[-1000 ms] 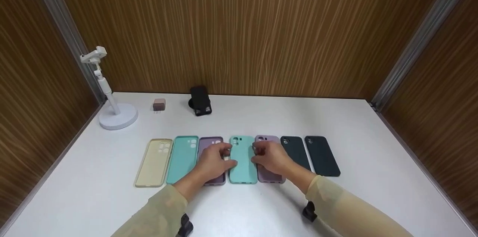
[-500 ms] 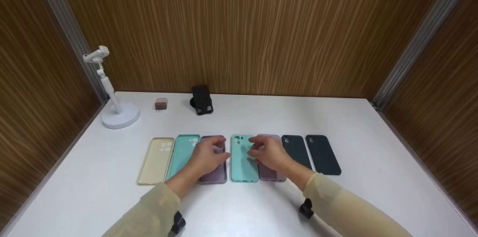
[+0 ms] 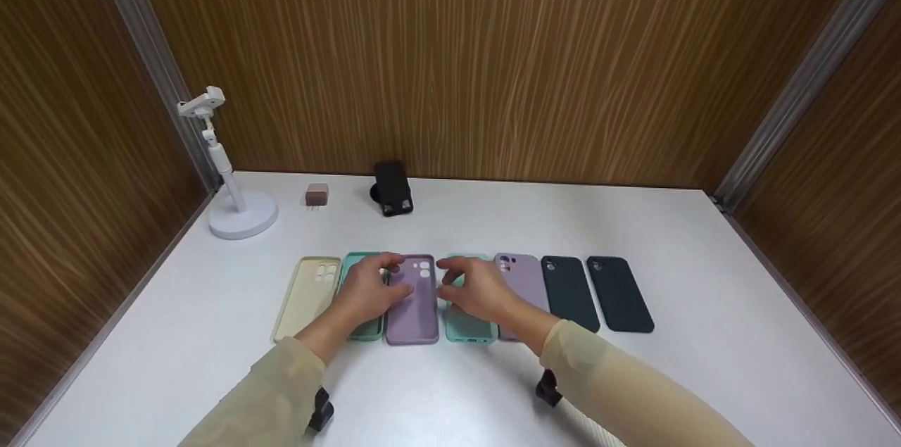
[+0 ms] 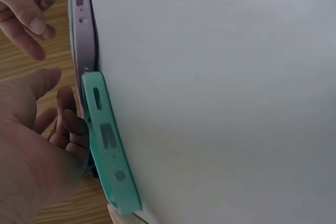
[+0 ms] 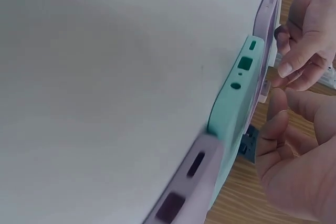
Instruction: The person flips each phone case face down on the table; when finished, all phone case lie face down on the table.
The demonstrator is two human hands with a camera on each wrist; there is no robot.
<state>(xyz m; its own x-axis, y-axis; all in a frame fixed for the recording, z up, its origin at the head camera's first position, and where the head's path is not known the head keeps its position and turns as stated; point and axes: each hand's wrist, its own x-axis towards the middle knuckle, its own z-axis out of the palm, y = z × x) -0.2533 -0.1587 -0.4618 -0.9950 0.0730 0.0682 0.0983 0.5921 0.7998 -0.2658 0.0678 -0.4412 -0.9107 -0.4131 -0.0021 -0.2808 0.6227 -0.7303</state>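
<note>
A row of phone cases lies on the white table. My left hand hovers over the left teal phone case, its thumb tip reaching over the purple phone case beside it. That purple case lies hollow side up. Over the other teal phone case is my right hand, fingertips pointing left toward the purple case. In the right wrist view, the fingers of the right hand are bent with nothing between them. The left hand looks loosely curled in the left wrist view; it holds nothing.
A cream phone case ends the row at left. To the right lie another purple case and two dark cases. Behind stand a white phone stand, a small pinkish block and a black phone-like item.
Both hands have moved left along the row, away from the middle teal case's sides to around the purple case. The cases keep their order; the head view has shifted slightly.
</note>
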